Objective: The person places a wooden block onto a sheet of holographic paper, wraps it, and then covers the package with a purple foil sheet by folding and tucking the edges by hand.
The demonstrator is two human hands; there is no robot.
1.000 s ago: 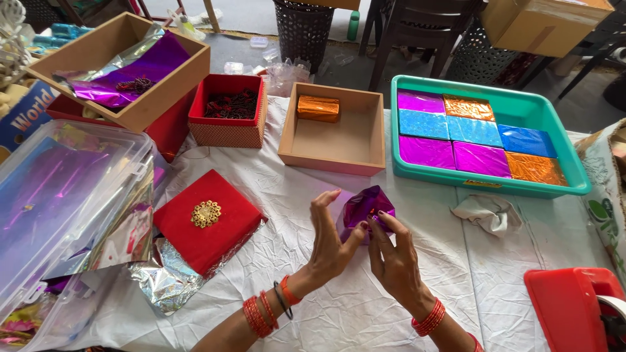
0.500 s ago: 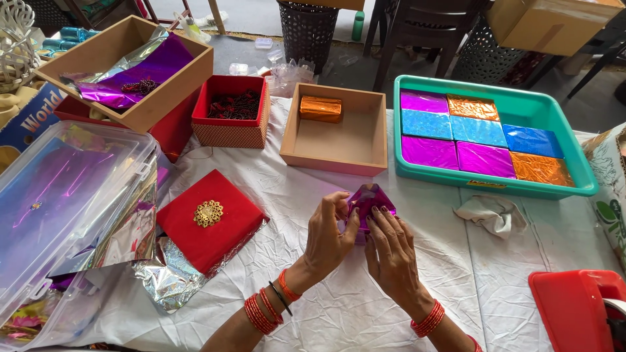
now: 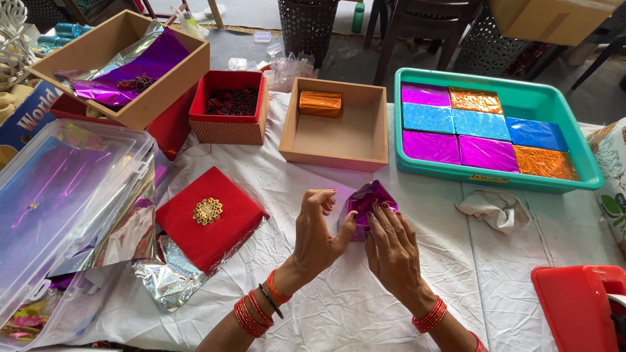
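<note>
A small packet half wrapped in purple foil [image 3: 366, 201] lies on the white tablecloth in front of me. My right hand [image 3: 392, 251] lies flat on its near side, fingers pressing the foil down. My left hand [image 3: 317, 231] stands beside the packet on the left, thumb against its edge and fingers curled up above it. Both wrists carry red bangles.
A teal tray [image 3: 566, 119] holds several foil-wrapped blocks at the right back. A cardboard box [image 3: 336, 156] with one orange block, a red box [image 3: 229, 129], a red lid with a gold ornament [image 3: 208, 215], foil sheets [image 3: 163, 274], a clear tub [image 3: 59, 215] and a crumpled cloth [image 3: 494, 208] surround me.
My hands have shifted slightly on the purple packet. The right hand now lies flatter over the foil, and the left fingers have lifted off it.
</note>
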